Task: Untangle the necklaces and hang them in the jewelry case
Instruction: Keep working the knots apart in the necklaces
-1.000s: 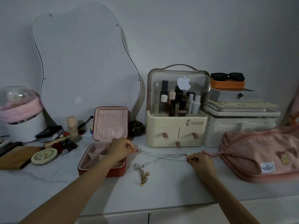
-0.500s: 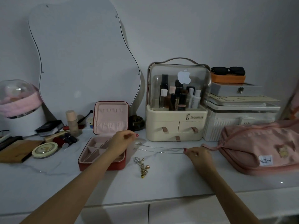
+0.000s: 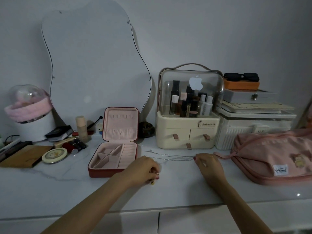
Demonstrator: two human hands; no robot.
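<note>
A red jewelry case (image 3: 116, 163) with pink lining stands open on the white counter, its lid upright. Thin silver necklaces (image 3: 168, 156) lie stretched across the counter to the case's right. My right hand (image 3: 208, 163) pinches their right end. My left hand (image 3: 143, 169) is lower, just right of the case, with its fingers curled over the gold charm chain (image 3: 152, 182), of which only a small gold bead shows beneath the fingers.
A cream cosmetics organiser (image 3: 188, 115) stands behind the necklaces. A pink pouch (image 3: 273, 154) lies at the right, and white and grey boxes (image 3: 253, 125) are stacked behind it. Lipsticks, a round tin (image 3: 54, 155) and a wooden board (image 3: 25, 156) sit left of the case. A mirror (image 3: 94, 65) leans on the wall.
My left hand let go of the silver necklaces' left end and moved down onto the gold charm chain. The silver necklaces now lie slack on the counter. My right hand stayed put.
</note>
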